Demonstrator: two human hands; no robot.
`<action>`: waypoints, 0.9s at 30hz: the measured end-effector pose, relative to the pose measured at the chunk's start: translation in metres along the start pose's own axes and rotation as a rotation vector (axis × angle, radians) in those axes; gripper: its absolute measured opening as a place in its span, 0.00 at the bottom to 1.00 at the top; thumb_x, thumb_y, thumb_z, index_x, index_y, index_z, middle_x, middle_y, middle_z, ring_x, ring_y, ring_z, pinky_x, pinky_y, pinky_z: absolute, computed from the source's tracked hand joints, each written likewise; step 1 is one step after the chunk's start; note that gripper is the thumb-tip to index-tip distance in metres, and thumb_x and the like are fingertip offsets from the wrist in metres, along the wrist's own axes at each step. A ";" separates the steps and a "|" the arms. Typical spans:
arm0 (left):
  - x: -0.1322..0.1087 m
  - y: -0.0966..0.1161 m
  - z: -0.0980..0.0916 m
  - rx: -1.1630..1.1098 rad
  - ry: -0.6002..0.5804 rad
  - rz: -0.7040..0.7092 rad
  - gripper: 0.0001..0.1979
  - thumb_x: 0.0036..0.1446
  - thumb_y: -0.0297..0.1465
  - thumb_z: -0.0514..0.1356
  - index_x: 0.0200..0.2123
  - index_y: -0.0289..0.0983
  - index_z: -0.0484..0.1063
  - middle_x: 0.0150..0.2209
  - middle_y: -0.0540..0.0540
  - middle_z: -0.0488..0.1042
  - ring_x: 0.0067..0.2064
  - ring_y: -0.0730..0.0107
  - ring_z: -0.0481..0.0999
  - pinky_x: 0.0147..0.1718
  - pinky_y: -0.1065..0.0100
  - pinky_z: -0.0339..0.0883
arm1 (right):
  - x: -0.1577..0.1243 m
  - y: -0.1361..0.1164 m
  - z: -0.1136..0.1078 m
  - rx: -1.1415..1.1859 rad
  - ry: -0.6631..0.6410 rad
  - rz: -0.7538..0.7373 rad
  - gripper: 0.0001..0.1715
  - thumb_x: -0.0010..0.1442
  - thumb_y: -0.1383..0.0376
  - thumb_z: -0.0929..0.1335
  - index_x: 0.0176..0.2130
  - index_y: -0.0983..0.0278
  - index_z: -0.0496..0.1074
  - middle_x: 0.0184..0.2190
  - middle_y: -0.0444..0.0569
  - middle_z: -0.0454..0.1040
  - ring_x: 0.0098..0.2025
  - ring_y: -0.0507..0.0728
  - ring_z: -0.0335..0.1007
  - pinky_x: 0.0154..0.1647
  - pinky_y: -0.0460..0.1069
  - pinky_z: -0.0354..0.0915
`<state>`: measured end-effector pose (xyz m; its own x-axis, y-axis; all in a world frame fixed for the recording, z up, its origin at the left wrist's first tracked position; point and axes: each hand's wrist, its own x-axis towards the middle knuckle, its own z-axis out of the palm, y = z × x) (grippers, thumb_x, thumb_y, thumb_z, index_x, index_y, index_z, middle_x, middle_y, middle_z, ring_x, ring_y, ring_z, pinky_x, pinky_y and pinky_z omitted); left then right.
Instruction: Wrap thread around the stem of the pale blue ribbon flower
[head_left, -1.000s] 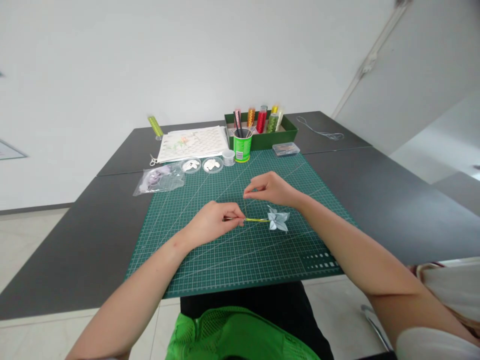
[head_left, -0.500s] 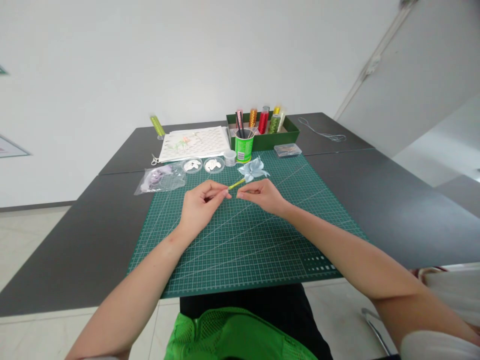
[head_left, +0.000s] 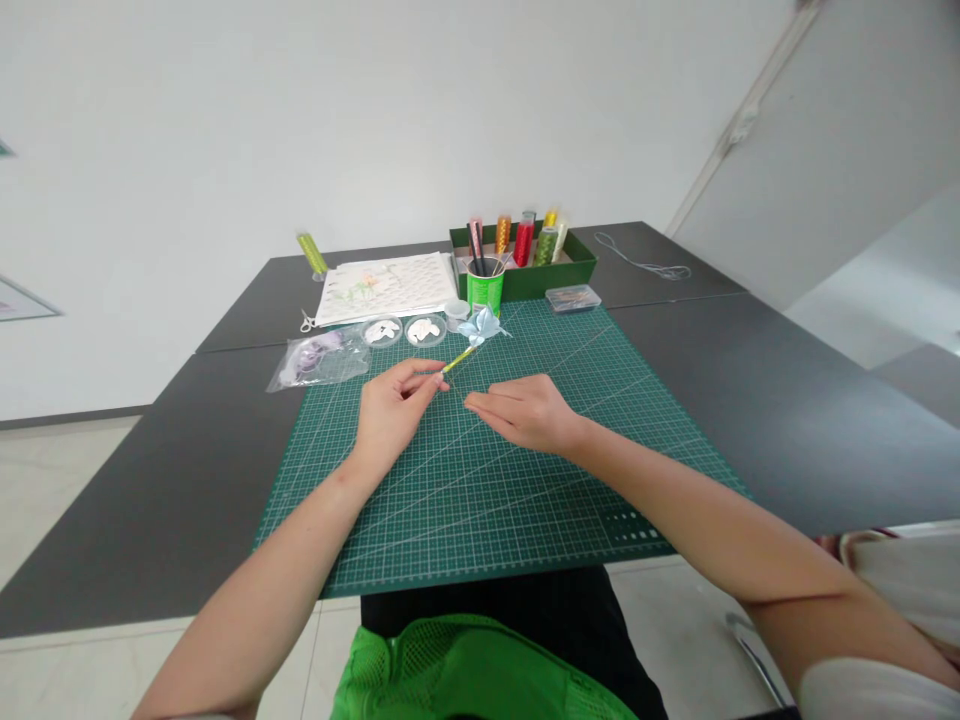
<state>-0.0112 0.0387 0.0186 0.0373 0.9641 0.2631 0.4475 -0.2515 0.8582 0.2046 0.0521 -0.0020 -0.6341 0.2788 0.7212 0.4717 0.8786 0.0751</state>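
A pale blue flower (head_left: 481, 325) on a thin yellow-green stem (head_left: 458, 359) is held over the green cutting mat (head_left: 450, 500). My left hand (head_left: 397, 400) pinches the lower end of the stem between thumb and fingers, with the bloom pointing up and to the right. To the right of the stem, apart from it, my right hand (head_left: 525, 412) has its thumb and fingers pressed together. Whatever lies between those fingertips, if anything, is too small to make out.
Behind the mat stand a green can (head_left: 485, 290) of tools and a green box (head_left: 581, 265) of thread spools. Two dishes of white pieces (head_left: 382, 331), a plastic bag (head_left: 319, 357), printed sheets (head_left: 390, 285), small scissors (head_left: 307, 322) and a clear case (head_left: 573, 298) lie around.
The flower has swung left and slightly up, its stem now steeper. My right hand has moved a little down, away from the stem, and turned.
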 end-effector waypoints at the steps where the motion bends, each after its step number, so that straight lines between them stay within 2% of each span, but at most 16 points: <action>1: 0.000 -0.001 0.000 0.008 -0.007 0.001 0.13 0.61 0.37 0.62 0.44 0.38 0.80 0.31 0.50 0.83 0.27 0.70 0.78 0.30 0.70 0.67 | 0.001 -0.001 -0.002 -0.041 0.008 -0.022 0.15 0.71 0.67 0.63 0.37 0.64 0.77 0.22 0.41 0.73 0.23 0.47 0.65 0.24 0.45 0.54; 5: 0.002 -0.008 0.000 0.071 -0.085 0.018 0.10 0.61 0.34 0.61 0.44 0.40 0.80 0.33 0.50 0.84 0.37 0.66 0.83 0.37 0.69 0.70 | 0.006 -0.002 -0.011 -0.166 0.073 -0.115 0.11 0.69 0.71 0.64 0.38 0.66 0.76 0.20 0.39 0.67 0.22 0.47 0.61 0.24 0.46 0.54; 7: 0.002 -0.009 0.000 0.139 -0.132 0.039 0.08 0.61 0.33 0.61 0.42 0.40 0.80 0.34 0.50 0.84 0.38 0.65 0.83 0.37 0.69 0.70 | 0.009 -0.001 -0.016 -0.206 0.090 -0.129 0.10 0.69 0.71 0.65 0.37 0.66 0.76 0.20 0.39 0.66 0.22 0.47 0.59 0.25 0.46 0.54; 13: 0.002 -0.008 0.000 0.261 -0.285 0.072 0.07 0.62 0.31 0.60 0.36 0.41 0.79 0.33 0.53 0.84 0.34 0.69 0.82 0.34 0.70 0.68 | 0.011 0.002 -0.025 -0.210 0.040 -0.100 0.11 0.70 0.71 0.64 0.38 0.65 0.74 0.21 0.39 0.64 0.24 0.48 0.59 0.25 0.47 0.52; 20: -0.005 -0.003 0.002 0.293 -0.471 0.095 0.08 0.61 0.30 0.59 0.34 0.41 0.80 0.28 0.54 0.81 0.28 0.73 0.77 0.28 0.72 0.61 | 0.011 0.005 -0.026 -0.168 -0.029 -0.097 0.15 0.69 0.72 0.63 0.32 0.65 0.73 0.21 0.40 0.66 0.24 0.48 0.58 0.25 0.47 0.50; 24: -0.007 0.001 0.001 0.297 -0.531 0.138 0.09 0.62 0.31 0.59 0.32 0.40 0.79 0.24 0.55 0.78 0.24 0.74 0.74 0.27 0.72 0.61 | 0.010 0.009 -0.026 -0.088 -0.077 -0.062 0.16 0.70 0.70 0.62 0.32 0.65 0.74 0.22 0.41 0.68 0.25 0.48 0.60 0.25 0.46 0.50; 27: -0.007 0.001 0.001 0.286 -0.566 0.146 0.08 0.62 0.30 0.59 0.32 0.40 0.78 0.25 0.55 0.79 0.25 0.73 0.75 0.28 0.72 0.62 | 0.009 0.011 -0.027 -0.031 -0.095 -0.028 0.17 0.71 0.68 0.63 0.32 0.64 0.75 0.22 0.41 0.70 0.25 0.47 0.61 0.25 0.46 0.49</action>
<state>-0.0099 0.0315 0.0172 0.5454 0.8377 0.0283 0.6196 -0.4257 0.6594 0.2203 0.0538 0.0241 -0.7017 0.2910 0.6503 0.4708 0.8745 0.1167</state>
